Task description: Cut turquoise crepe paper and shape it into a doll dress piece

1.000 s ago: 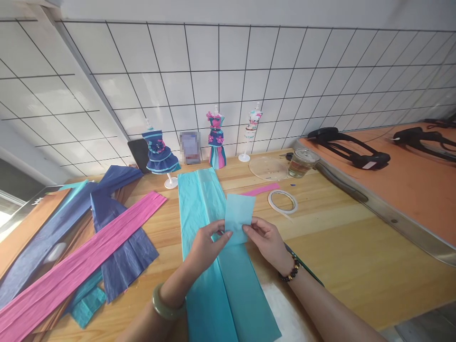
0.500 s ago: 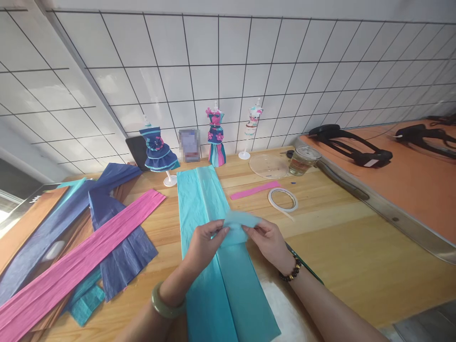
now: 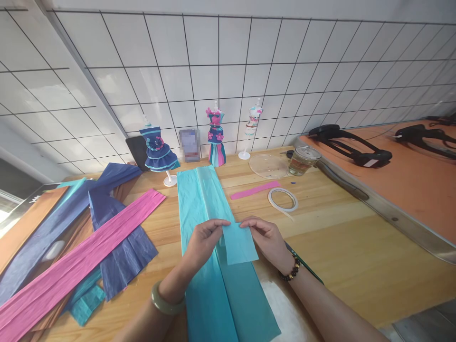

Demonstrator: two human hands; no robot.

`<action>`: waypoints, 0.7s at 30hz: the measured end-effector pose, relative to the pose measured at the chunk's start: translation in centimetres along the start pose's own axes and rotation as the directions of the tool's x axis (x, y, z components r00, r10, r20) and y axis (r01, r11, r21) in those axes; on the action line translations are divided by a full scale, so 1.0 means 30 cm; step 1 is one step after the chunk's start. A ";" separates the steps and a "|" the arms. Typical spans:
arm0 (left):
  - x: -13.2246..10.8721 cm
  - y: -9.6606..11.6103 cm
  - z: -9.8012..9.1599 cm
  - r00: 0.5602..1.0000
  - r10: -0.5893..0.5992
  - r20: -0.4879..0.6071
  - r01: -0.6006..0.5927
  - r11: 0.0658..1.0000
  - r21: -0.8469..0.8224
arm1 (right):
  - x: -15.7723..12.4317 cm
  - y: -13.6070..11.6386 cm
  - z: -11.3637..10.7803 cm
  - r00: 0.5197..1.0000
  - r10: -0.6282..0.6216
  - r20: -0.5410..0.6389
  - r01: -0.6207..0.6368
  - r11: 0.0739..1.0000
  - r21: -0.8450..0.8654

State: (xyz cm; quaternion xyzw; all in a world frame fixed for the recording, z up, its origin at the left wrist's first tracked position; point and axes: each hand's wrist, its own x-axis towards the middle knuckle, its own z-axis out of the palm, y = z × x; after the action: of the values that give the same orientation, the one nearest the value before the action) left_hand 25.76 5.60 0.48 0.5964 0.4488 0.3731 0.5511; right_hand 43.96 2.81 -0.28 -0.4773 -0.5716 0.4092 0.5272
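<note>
A small light-turquoise piece of crepe paper hangs between my hands, held by its upper corners. My left hand pinches the left corner between thumb and fingers. At the right corner, my right hand has a like pinch. Beneath them a long folded turquoise crepe paper strip runs along the table from the back toward me. Beyond my right hand lie a roll of white double-sided tape with a loose end and a narrow pink paper strip.
Pink crepe paper and blue crepe paper overlap at the left. Along the wall stand a blue-dressed mini mannequin, a multicoloured one and a white one. A lidded cup and black headgear are at right.
The small turquoise piece, earlier bent upward between my hands, now hangs flat below my fingertips. My hands have shifted slightly; the other things stay put.
</note>
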 end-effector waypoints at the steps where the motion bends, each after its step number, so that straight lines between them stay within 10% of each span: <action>1: -0.001 0.005 -0.001 1.000 0.000 0.010 0.001 1.000 -0.015 | 0.000 0.001 0.000 1.000 -0.010 0.003 0.010 1.000 -0.012; 14: -0.005 0.010 0.009 0.997 -0.028 0.074 0.028 1.000 0.007 | -0.004 0.010 0.006 0.996 -0.087 0.019 0.089 0.991 -0.103; 21: 0.006 -0.016 0.013 1.000 -0.027 0.000 0.027 0.999 0.029 | -0.001 -0.010 0.007 0.997 0.080 -0.002 -0.080 0.994 0.076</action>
State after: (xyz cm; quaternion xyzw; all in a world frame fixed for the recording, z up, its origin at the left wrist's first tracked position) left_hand 26.13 5.63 -0.05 0.5983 0.4623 0.3588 0.5474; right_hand 43.71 2.72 -0.02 -0.4805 -0.5348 0.4504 0.5294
